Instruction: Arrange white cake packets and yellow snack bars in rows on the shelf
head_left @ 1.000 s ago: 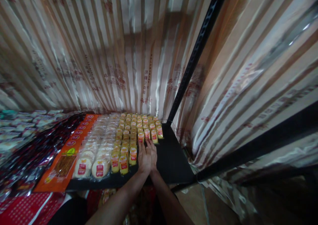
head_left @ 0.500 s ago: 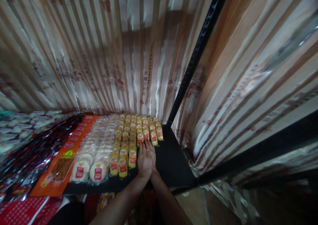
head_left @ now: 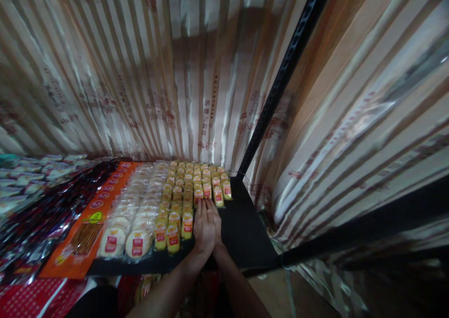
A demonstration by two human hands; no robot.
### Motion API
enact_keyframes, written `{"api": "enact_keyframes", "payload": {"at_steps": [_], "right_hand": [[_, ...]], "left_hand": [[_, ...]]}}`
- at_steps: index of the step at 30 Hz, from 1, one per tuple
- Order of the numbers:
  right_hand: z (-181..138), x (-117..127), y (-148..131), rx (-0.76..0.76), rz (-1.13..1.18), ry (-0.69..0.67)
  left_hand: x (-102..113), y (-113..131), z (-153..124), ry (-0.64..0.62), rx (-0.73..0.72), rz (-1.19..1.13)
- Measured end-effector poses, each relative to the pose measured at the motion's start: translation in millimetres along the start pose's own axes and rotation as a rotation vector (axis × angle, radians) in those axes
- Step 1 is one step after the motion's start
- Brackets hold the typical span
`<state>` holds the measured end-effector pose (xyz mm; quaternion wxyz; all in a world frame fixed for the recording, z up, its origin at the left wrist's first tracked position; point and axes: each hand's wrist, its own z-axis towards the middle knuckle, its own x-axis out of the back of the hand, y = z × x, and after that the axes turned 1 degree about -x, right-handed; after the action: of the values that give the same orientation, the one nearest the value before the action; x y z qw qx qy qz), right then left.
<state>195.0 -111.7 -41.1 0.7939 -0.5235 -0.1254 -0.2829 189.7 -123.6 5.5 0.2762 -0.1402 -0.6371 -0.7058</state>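
Observation:
My left hand (head_left: 203, 231) and my right hand (head_left: 217, 227) lie against each other over a black shelf board (head_left: 242, 234). Their fingers are stretched forward, and the fingertips meet the lower front of the small yellow snack packs (head_left: 207, 190) with red-and-white labels. No pack is gripped in either hand. To the left of the hands, more yellow packs (head_left: 173, 237) stand in rows that reach nearer the front edge. Part of the right palm is hidden behind the left hand.
Round white crackers (head_left: 137, 244) in clear wrappers line up further left. Beside them lie an orange snack bag (head_left: 75, 248), dark shiny packs (head_left: 45, 220) and white packs (head_left: 33, 177). A black metal post (head_left: 277, 89) rises at the back right corner, before pleated printed sheeting (head_left: 196, 75).
The view has shifted very slightly. Both hands stay pressed together at the same yellow packs, with hardly any movement.

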Motion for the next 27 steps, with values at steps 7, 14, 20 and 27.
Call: {"api": "enact_keyframes", "payload": {"at_steps": [7,14,20,27], "right_hand": [[3.3,27.4,-0.5,-0.07,0.046,0.04],[57.7,70.1,-26.3,-0.05,-0.193,0.181],[129.7,70.3,-29.3,0.003,-0.373,-0.05],[157.3,59.5,-39.9,-0.164,-0.524,-0.228]], "left_hand": [[7.9,5.2,-4.6,0.015,0.062,-0.111],[26.2,6.2,3.3,0.021,0.193,-0.272],[11.5,3.0,5.1,0.037,0.206,-0.29],[11.1,4.0,9.5,-0.049,0.222,-0.272]]}}
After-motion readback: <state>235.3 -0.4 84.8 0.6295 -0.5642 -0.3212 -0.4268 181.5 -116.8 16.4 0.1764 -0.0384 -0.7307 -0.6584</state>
